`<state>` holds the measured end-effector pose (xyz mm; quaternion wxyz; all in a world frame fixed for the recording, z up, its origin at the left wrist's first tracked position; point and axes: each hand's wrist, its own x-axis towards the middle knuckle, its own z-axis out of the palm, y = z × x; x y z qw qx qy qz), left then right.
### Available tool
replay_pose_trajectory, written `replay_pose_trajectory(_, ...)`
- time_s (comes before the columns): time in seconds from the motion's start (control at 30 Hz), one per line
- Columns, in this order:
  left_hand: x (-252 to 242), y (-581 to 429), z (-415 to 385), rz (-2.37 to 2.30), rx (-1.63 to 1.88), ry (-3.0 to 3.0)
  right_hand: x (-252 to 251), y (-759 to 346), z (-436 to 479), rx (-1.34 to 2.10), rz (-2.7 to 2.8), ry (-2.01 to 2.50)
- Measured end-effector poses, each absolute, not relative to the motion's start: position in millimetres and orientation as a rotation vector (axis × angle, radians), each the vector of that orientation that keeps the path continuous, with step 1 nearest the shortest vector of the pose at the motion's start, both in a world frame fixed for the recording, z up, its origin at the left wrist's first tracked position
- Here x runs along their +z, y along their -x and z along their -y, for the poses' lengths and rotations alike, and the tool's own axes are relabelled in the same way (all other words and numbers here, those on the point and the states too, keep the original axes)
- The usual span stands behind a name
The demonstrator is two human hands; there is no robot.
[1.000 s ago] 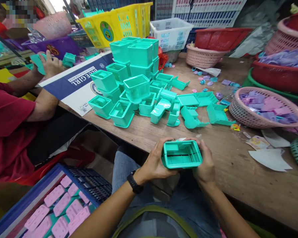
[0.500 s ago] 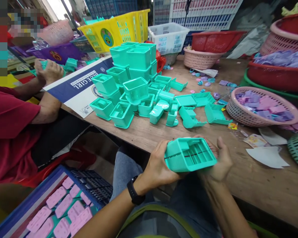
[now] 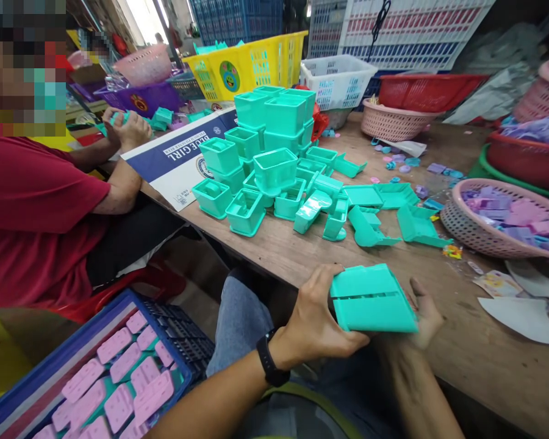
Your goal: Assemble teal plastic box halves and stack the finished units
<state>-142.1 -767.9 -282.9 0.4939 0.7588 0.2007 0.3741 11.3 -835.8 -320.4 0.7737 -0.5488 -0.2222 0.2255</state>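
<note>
Above the lap, beside the near edge of the desk [image 3: 274, 247], the left grip [image 3: 324, 314] reaches from the lower left, thumb below and fingers above, holding one teal box [image 3: 373, 299] by its left end. This box lies just right of that grip, tilted, with its slotted wall toward the camera; its inside is hidden. At its right end is the right grip [image 3: 423, 320], thumb raised; its fingers are blurred and partly behind the box, so I cannot tell whether they hold it. Beyond both grips stand stacked teal containers [image 3: 283, 119]; farther right, the pink basket [image 3: 464, 225] is cut off.
</note>
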Motion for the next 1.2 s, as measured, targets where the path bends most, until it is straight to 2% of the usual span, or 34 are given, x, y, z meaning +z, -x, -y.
replay_pose_trajectory(0.2,-281,144,762,-0.551,0.877,-1.786,-309,-5,840,0.61,0.404,1.213)
replay_pose_trajectory(0.4,-281,144,755,-0.549,0.807,-1.822,-264,-3,855,0.21,1.057,1.628)
replay_pose_trajectory(0.53,-279,143,757,-0.531,0.781,-1.845,-246,2,845,0.172,1.236,1.681)
replay_pose_trajectory(0.8,-277,141,752,-0.563,0.742,-1.887,-254,10,831,0.046,1.093,1.726)
replay_pose_trajectory(1.2,-280,137,744,-0.478,0.692,-1.881,-256,3,824,-0.039,1.332,1.718)
